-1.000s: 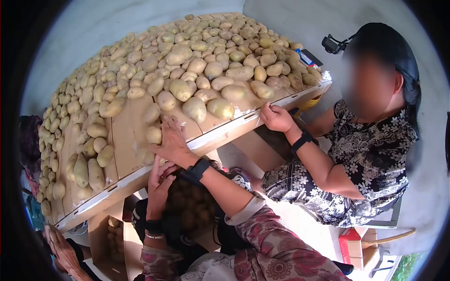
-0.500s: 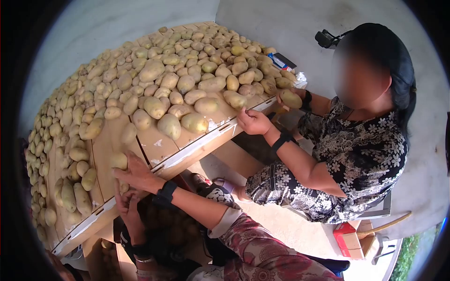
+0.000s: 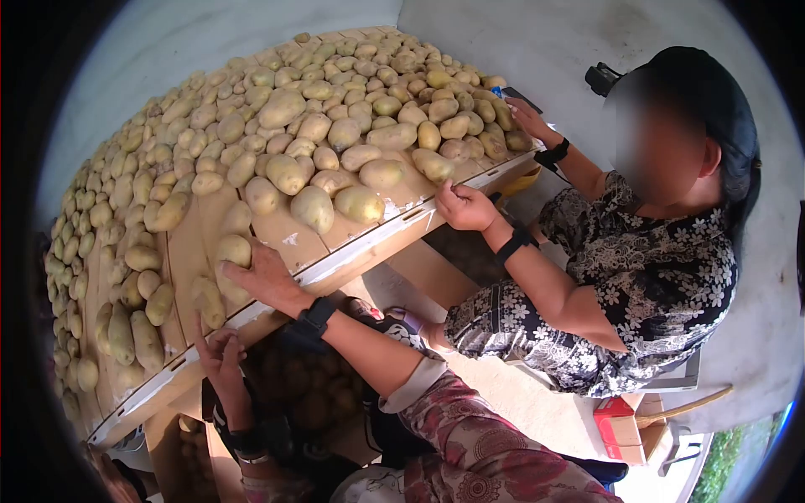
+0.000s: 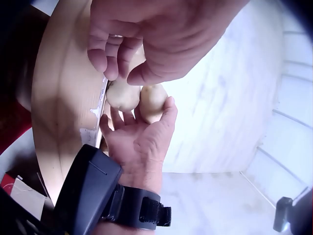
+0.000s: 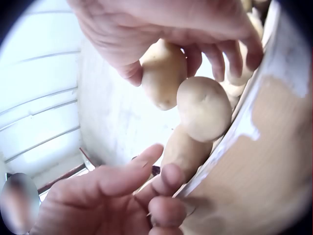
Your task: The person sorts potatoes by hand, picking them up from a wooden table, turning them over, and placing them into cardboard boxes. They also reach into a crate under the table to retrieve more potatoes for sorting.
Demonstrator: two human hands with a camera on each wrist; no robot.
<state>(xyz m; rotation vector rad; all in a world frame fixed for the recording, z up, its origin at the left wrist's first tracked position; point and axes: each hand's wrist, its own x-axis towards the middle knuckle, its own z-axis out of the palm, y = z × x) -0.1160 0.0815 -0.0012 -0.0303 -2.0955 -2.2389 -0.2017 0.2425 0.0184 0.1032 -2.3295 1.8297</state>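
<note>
Near the front edge of the table, my right hand (image 3: 267, 281) pinches a pale potato (image 3: 233, 250) between thumb and fingers; the right wrist view shows that potato (image 5: 164, 73) too. Palm up and fingers loosely bent, my left hand (image 3: 222, 360) stays by the table edge with nothing in its grasp. Its index fingertip is close to an oblong potato (image 3: 208, 302) lying at the edge. In the right wrist view my left hand (image 5: 117, 196) is below two potatoes, the nearer one rounded (image 5: 204, 108).
Many potatoes (image 3: 281, 109) cover the slatted table (image 3: 277, 226). A person (image 3: 646, 243) sits at the right, one hand (image 3: 465, 207) at the table edge, the other among the far potatoes. Boxes with potatoes (image 3: 314, 390) stand below. A red box (image 3: 616, 427) is on the floor.
My hands, close together earlier, have moved apart. The right hand has shifted its potato slightly away from the front edge. The seated person held up a potato, then reached toward the table's far corner.
</note>
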